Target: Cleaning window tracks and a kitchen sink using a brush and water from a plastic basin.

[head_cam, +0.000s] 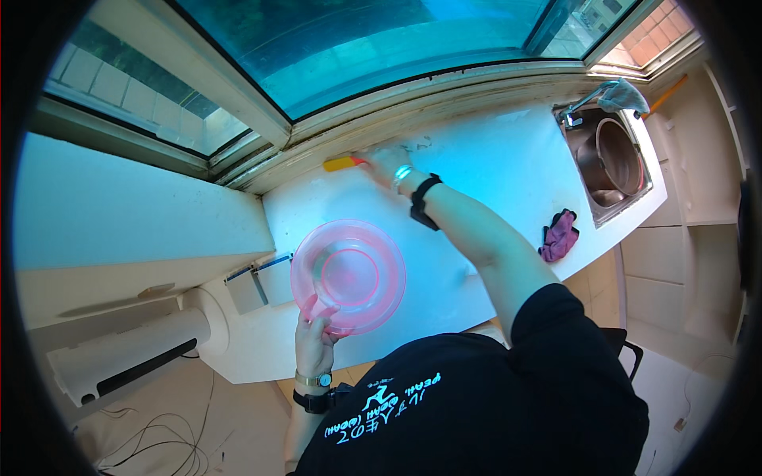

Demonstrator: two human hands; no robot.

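Note:
My left hand [317,336] grips the near rim of a pink translucent plastic basin [349,276], fingers over its edge, above the white countertop [440,279]. What the basin holds, if anything, is hard to tell. My right hand [384,163] reaches to the back of the counter by the window frame. It is closed on a tool with a yellow and red handle [340,163]; the rest of the tool is hidden or blurred. Small dark marks [419,144] lie on the counter just right of that hand.
At right, a metal pot [616,156] stands in the steel sink [622,208], with a cloth [622,97] over the faucet. A crumpled purple cloth [559,236] lies near the front edge. Grey-white boxes [246,291] and a white cylindrical appliance [137,351] are at left.

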